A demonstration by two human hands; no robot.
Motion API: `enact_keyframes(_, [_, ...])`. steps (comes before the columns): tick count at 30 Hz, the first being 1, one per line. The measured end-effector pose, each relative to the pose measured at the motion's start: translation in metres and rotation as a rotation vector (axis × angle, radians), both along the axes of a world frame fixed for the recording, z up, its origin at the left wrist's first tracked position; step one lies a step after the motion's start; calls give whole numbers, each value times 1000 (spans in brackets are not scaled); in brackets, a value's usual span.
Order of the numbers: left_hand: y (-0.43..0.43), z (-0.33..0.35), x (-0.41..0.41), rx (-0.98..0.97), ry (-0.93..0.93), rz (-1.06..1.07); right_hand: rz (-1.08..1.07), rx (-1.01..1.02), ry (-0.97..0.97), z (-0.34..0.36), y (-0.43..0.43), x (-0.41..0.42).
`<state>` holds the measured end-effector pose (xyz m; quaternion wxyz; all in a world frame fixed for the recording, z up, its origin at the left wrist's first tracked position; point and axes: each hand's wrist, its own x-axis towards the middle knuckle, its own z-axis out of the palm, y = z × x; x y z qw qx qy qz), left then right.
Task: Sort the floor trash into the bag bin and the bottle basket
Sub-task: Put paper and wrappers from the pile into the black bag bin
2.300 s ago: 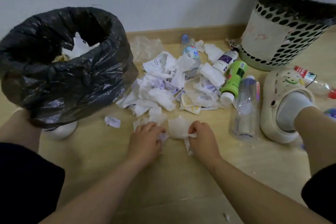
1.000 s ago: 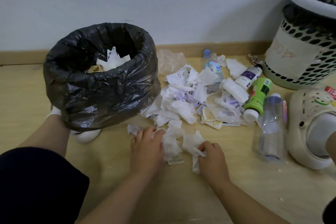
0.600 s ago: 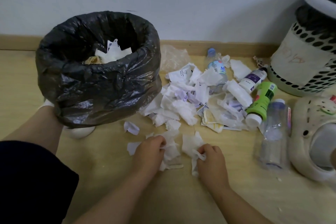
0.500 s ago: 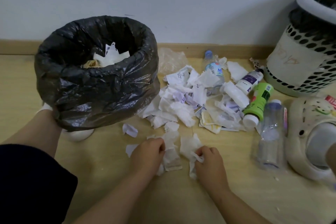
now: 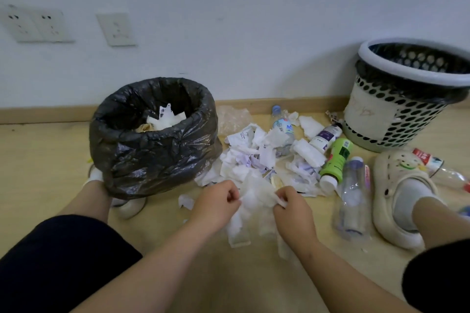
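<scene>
My left hand [image 5: 216, 204] and my right hand [image 5: 290, 207] each pinch one side of a bunch of white tissue scraps [image 5: 255, 201], raised just off the floor in front of me. Behind it lies a heap of white paper scraps [image 5: 256, 157]. The bin lined with a black bag [image 5: 155, 145] stands at the left with paper inside. The perforated white bottle basket [image 5: 396, 112] stands at the back right. Bottles lie right of the heap: a green one [image 5: 335, 162], a clear one [image 5: 352, 198], a white one with a purple label [image 5: 326, 136] and a blue-capped one [image 5: 281, 126].
My right foot in a cream clog [image 5: 399, 193] rests beside the clear bottle, with a crushed red-labelled bottle [image 5: 442, 173] behind it. A loose scrap [image 5: 185, 201] lies left of my left hand. A clear plastic bag [image 5: 234, 119] sits by the skirting board. My left leg stands in front of the bin.
Both hands have gathered the near scraps into one bunch and lifted it off the floor. The head view has tilted up, showing more wall and the basket's rim.
</scene>
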<state>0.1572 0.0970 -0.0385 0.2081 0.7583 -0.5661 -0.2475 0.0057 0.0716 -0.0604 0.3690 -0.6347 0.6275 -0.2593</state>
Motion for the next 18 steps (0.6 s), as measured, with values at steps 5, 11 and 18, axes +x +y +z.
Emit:
enact_keyframes(5, [8, 42, 6, -29, -50, -57, 22, -41, -74, 47, 7, -2])
enact_keyframes(11, [18, 93, 22, -39, -164, -94, 36, -100, -95, 91, 14, 6])
enact_keyframes(18, [18, 118, 40, -76, -228, -131, 75, -128, -80, 117, 17, 23])
